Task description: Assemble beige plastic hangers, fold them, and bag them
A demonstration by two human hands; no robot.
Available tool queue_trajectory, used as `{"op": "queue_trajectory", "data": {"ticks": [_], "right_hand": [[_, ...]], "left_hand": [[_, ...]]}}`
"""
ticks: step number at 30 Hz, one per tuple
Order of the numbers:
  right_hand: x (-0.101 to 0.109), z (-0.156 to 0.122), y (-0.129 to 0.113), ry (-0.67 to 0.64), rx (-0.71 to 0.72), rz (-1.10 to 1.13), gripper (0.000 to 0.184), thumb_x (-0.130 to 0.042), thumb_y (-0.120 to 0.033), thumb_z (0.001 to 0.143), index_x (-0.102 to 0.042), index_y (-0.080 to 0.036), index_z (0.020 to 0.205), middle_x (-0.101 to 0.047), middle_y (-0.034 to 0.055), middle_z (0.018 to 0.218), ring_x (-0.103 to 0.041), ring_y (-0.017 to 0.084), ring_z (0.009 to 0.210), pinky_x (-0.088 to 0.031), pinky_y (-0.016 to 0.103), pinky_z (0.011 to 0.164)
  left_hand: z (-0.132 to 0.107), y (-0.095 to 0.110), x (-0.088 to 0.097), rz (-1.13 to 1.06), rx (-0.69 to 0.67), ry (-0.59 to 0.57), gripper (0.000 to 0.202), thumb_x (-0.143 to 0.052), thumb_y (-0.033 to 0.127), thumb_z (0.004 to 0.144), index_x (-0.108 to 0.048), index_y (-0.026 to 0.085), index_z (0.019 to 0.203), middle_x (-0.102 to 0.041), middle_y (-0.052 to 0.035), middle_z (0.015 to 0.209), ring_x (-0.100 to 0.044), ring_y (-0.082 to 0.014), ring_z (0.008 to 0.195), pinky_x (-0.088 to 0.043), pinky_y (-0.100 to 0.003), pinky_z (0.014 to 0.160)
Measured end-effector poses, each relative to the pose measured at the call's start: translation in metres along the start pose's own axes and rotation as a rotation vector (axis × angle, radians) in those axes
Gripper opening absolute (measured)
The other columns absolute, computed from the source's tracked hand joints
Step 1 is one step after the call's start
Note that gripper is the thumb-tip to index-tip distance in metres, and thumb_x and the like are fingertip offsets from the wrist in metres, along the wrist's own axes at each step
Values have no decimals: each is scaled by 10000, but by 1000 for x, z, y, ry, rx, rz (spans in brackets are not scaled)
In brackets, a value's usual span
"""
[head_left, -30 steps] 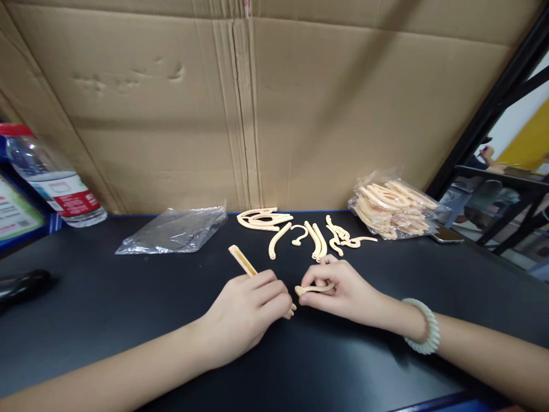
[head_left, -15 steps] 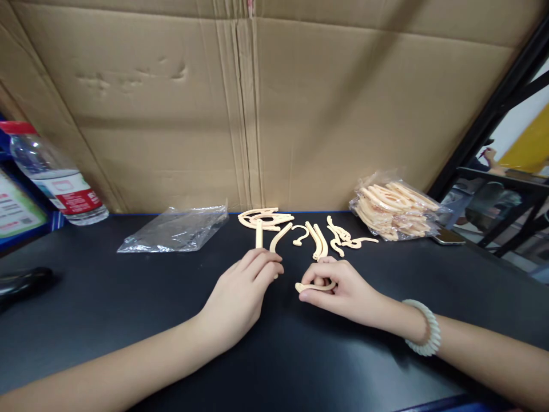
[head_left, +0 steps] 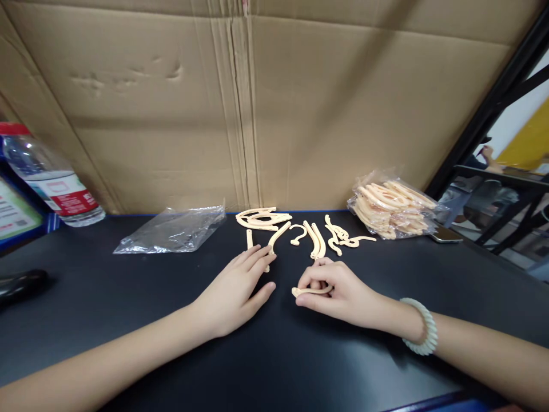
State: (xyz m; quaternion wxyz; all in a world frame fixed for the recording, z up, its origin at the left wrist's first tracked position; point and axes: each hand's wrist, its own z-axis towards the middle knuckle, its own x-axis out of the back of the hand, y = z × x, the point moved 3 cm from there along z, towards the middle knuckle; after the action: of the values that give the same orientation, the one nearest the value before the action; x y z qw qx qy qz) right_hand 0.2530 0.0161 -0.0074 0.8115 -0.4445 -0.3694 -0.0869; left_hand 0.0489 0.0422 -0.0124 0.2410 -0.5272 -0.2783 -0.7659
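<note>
Across the black tabletop (head_left: 283,360), we are reaching with both bare hands toward a loose row of cream-coloured pieces. Our left hand (head_left: 238,289) is lying palm down and spread, the thumb standing well apart from the fingers, and nothing is being gripped there. Its fingers are covering part of a straight strip (head_left: 249,238), whose far end is showing beyond them, and they are overlapping the near end of a curved strip (head_left: 282,232); we cannot tell how firmly they are pressing on either.

Our right hand (head_left: 343,292) is clamping a hooked piece (head_left: 315,291) between thumb and fingers, its broad end pointing toward the left hand. A pale coiled bracelet (head_left: 422,326) is circling the right wrist.

Beyond the hands, a single hook (head_left: 305,230) is lying between the curved strip and a pair of curved strips (head_left: 319,240), while more hooks (head_left: 340,233) are lying tangled to the right. Behind the straight strip, a group of curved pieces (head_left: 257,226) is resting near the cardboard (head_left: 326,114). A packed clear bag (head_left: 388,206) is sitting at the far right, just beside a phone (head_left: 447,233); a flat clear bag (head_left: 171,232) and a red-capped bottle (head_left: 71,194) are occupying the left.
</note>
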Motion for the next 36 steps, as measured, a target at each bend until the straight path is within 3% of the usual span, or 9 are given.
{"op": "queue_trajectory", "data": {"ticks": [4, 7, 14, 19, 25, 31, 36], "right_hand": [[2, 1, -3, 24, 49, -24, 233, -622, -374, 899, -628, -180, 772, -451, -69, 550, -418, 107, 565, -381, 318, 785], [4, 2, -7, 47, 103, -50, 193, -635, -318, 895, -630, -174, 767, -520, -33, 626, -467, 130, 648, -382, 294, 734], [14, 2, -10, 168, 209, -199, 51, -610, -232, 918, -629, -184, 914, -606, 19, 800, -512, 177, 799, -407, 326, 772], [19, 16, 2, 248, 312, -398, 123, -586, -188, 928, -631, -192, 1043, -640, 66, 1000, -546, 219, 952, -431, 401, 893], [15, 38, 30, 154, 212, -481, 287, -560, -157, 921, -588, -211, 1201, -624, 90, 1163, -557, 244, 1087, -473, 445, 943], [15, 37, 33, 57, 148, -621, 392, -514, -265, 963, -490, -216, 1351, -528, 104, 1361, -457, 281, 1263, -389, 504, 1039], [14, 36, 30, -17, 159, -667, 318, -463, -222, 984, -553, -171, 1285, -600, 116, 1255, -515, 264, 1174, -391, 492, 1018]], "left_hand": [[0, 5, 6, -105, -68, 64, 243, -483, 202, 922, -543, 161, 1154, -568, -120, 1226, -546, -246, 1150, -506, -415, 971], [-2, 8, 6, -127, -94, 79, 272, -498, 172, 912, -533, 157, 1182, -559, -109, 1160, -561, -227, 1068, -527, -390, 919], [-3, 7, 3, -125, -154, 136, 230, -524, 177, 921, -605, 156, 1136, -564, -107, 1127, -570, -213, 1029, -530, -364, 890], [-2, 9, 2, -123, -245, 179, 224, -521, 162, 935, -642, 158, 1123, -636, -87, 1103, -559, -208, 1088, -517, -344, 935], [-1, 11, 3, -88, -249, 238, 209, -509, 167, 944, -697, 172, 1036, -665, -80, 1015, -616, -196, 952, -562, -329, 819], [7, 7, 2, -35, -240, 271, 217, -511, 202, 948, -710, 169, 1028, -666, -84, 967, -631, -195, 883, -575, -335, 758], [11, 5, 2, -17, -229, 281, 232, -498, 213, 954, -715, 174, 1027, -673, -84, 978, -636, -192, 884, -579, -340, 767]]}}
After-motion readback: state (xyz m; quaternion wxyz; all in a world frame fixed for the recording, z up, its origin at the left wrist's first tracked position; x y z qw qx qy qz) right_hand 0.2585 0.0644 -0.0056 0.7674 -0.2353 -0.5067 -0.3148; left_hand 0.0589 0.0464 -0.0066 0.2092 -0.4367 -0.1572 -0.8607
